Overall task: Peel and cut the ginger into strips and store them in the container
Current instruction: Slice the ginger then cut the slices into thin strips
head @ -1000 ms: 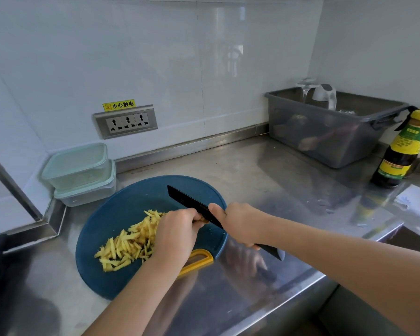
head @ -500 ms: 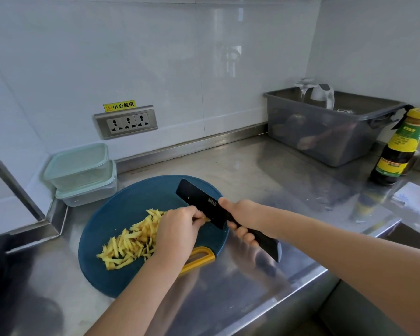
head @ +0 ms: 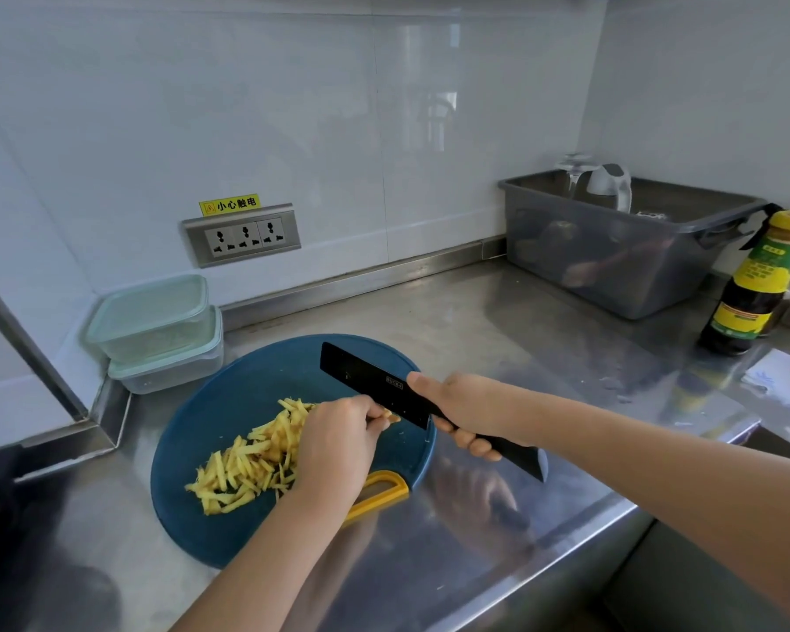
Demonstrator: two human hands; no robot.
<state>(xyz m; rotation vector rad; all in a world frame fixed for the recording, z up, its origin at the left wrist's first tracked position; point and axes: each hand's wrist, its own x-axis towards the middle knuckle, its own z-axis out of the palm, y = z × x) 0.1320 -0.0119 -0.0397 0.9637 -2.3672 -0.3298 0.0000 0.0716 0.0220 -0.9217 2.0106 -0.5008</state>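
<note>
Lying on the blue board (head: 229, 394), the ginger strips (head: 247, 467) run out from under the left hand (head: 334, 444), whose curled fingers pinch a few strips at the pile's far end, touching the knife (head: 370, 383). The right hand (head: 466, 410) grips the black handle just beside them, thumb on the blade's flat. The strips are pale yellow, thin and short, and heaped loosely every which way. The pile's long axis runs from near-left to far-right, towards the blade. Two stacked lidded containers (head: 156, 321) sit well apart at the back left.
</note>
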